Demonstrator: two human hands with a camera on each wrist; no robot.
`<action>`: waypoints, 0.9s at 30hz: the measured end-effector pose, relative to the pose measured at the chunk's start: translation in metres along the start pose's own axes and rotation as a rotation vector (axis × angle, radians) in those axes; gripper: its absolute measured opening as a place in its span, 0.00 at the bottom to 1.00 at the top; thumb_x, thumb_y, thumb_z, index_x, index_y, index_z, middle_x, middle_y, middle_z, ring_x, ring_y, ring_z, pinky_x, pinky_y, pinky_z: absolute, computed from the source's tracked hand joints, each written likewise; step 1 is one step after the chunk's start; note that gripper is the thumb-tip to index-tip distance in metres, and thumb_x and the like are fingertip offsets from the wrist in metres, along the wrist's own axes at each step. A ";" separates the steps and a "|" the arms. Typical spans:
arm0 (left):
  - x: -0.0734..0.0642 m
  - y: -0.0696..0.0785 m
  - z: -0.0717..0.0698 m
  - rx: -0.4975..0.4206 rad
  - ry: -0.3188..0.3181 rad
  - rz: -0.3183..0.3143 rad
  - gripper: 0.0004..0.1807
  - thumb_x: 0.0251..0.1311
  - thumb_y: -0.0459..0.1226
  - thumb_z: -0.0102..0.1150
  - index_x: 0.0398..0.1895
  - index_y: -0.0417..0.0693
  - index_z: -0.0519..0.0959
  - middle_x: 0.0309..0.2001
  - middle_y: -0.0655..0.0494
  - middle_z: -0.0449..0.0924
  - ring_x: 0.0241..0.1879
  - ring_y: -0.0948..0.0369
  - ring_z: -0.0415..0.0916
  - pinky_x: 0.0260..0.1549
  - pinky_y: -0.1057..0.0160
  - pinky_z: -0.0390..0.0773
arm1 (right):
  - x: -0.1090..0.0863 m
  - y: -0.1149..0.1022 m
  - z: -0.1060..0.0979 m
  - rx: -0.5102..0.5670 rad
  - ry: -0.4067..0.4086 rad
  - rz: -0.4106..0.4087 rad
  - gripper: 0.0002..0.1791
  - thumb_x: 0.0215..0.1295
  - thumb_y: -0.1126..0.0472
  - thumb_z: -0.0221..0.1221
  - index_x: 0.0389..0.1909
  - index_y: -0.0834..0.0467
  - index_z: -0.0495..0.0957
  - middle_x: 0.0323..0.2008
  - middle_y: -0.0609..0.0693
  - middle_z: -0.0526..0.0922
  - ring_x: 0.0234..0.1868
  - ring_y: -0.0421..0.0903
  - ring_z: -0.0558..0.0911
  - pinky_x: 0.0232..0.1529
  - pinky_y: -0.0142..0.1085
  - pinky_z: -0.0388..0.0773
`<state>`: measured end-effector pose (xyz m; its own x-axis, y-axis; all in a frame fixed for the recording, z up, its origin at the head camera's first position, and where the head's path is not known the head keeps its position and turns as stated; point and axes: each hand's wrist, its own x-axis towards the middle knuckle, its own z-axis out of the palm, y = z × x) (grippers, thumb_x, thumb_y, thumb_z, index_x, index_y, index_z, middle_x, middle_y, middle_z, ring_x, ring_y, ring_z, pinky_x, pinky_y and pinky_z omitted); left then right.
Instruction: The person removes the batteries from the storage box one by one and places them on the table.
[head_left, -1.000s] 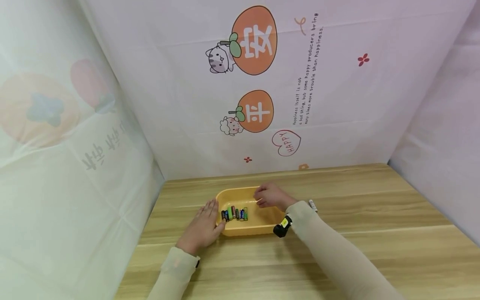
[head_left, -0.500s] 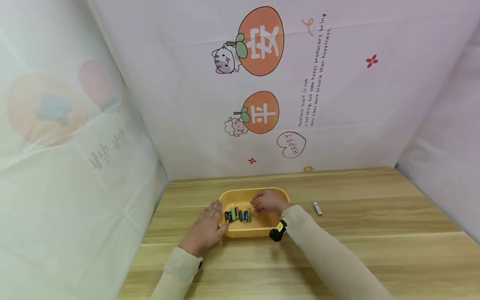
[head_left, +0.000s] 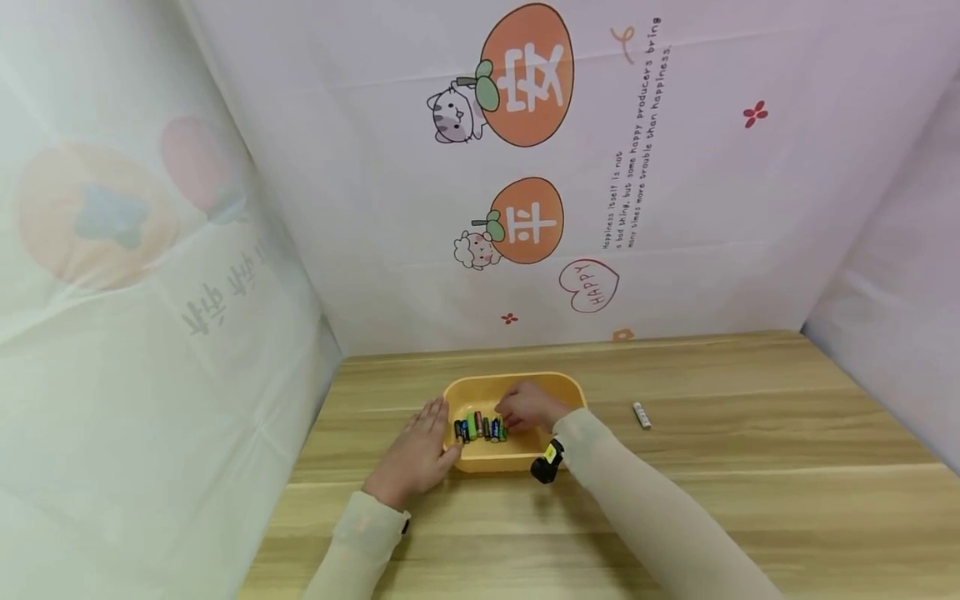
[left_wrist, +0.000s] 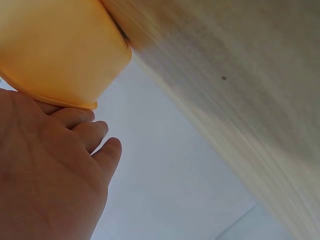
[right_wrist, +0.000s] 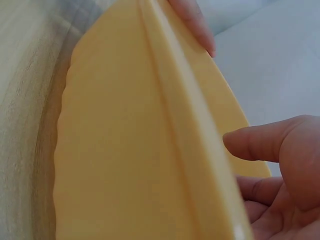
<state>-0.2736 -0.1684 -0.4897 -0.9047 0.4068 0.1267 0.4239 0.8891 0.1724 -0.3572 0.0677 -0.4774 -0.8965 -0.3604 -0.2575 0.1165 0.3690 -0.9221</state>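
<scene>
A yellow plastic tub (head_left: 517, 464) stands on the table with a row of several batteries (head_left: 471, 427) in its left part. My left hand (head_left: 416, 454) rests against the tub's left end, fingers extended along it; the left wrist view shows this palm (left_wrist: 50, 155) beside the tub wall (left_wrist: 65, 45). Inside the tub, my right hand (head_left: 528, 406) reaches to the row's right end, close by a green battery (head_left: 503, 432). In the right wrist view its thumb (right_wrist: 255, 142) stands apart from the bent fingers; the tub's rim (right_wrist: 185, 100) hides the fingertips.
A white battery-like cylinder (head_left: 642, 415) lies on the wooden table (head_left: 712, 467), to the right of the tub. Behind the table hangs a printed white cloth (head_left: 390, 208), with further cloth at both sides.
Inside the tub, my right hand has moved left and lower, up to the right end of the battery row. My left hand stays at the tub's left end. The head view has shifted slightly.
</scene>
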 end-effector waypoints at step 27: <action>0.000 0.002 0.001 0.010 -0.007 -0.004 0.39 0.73 0.51 0.38 0.76 0.34 0.47 0.76 0.42 0.43 0.74 0.48 0.41 0.70 0.50 0.47 | 0.012 0.007 0.014 -0.225 0.095 0.016 0.07 0.58 0.65 0.66 0.24 0.64 0.83 0.24 0.56 0.82 0.24 0.51 0.83 0.27 0.42 0.83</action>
<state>-0.2726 -0.1664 -0.4909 -0.9069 0.4043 0.1187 0.4195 0.8929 0.1634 -0.3612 0.0542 -0.4910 -0.9326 -0.2751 -0.2336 0.0425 0.5591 -0.8280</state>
